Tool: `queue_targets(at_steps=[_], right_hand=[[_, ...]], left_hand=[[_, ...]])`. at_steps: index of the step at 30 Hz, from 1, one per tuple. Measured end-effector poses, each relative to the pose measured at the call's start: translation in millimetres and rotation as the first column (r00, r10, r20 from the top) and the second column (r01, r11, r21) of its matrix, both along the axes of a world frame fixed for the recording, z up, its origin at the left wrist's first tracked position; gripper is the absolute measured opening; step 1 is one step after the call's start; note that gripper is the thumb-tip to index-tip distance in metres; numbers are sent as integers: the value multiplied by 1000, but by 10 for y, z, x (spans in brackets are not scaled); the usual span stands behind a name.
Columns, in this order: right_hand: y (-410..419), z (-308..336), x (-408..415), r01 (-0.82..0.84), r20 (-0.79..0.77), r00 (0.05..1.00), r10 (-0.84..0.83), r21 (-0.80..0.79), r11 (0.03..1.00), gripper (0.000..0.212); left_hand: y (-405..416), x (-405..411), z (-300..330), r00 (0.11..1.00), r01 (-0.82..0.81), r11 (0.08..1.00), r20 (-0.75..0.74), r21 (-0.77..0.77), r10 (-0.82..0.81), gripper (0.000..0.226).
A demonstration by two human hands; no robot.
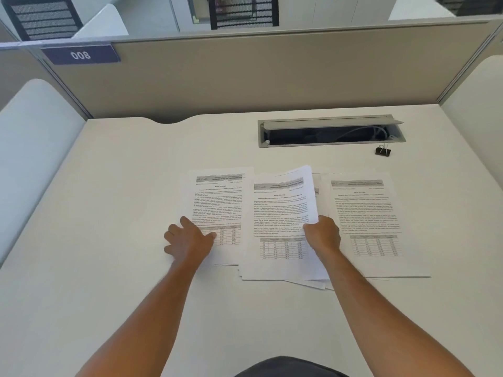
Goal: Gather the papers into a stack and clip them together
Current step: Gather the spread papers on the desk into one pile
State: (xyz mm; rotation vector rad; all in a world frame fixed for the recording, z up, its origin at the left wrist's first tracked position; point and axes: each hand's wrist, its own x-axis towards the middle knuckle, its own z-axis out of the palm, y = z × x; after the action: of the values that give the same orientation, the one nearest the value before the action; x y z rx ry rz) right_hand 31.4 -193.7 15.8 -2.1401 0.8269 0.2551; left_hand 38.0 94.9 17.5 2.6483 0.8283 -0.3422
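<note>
Printed white sheets lie across the middle of the desk. The left sheet lies flat, and my left hand rests on its lower left part with fingers spread. A loose middle pile holds several sheets; my right hand pinches the right edge of its top sheets, which curl upward. A further sheet lies flat at the right, apart from both hands. A black binder clip sits at the back right, untouched.
The white desk has an open grey cable tray at the back, just behind the clip. A beige partition closes the far side, and low white dividers stand at both sides.
</note>
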Motion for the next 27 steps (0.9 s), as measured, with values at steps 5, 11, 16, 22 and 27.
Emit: queue_targets(at_steps=[5,11,16,22,27], right_hand=[[32,-8,-5,5,3,1000,-5,-10,1000,13],[29,-12,-6,16,5,1000,-16,1,1000,17],[32,-25,-11,15,9,1000,-15,0,1000,17],[25,-38,-4,9,5,1000,-9,-8,1000,15],[15,-42,-4,3,6,1000,-3,-7,1000,15]], left_hand=[[52,47,20,999,-31,996,9,-78,32,87],[99,94,17,994,-72,975,71,-212,89,72],[175,111,87,980,-99,952,136,-291,144,67],[290,175,186,967,-127,930,167,-344,194,42],[344,214,230,969,-84,915,182,-394,167,11]])
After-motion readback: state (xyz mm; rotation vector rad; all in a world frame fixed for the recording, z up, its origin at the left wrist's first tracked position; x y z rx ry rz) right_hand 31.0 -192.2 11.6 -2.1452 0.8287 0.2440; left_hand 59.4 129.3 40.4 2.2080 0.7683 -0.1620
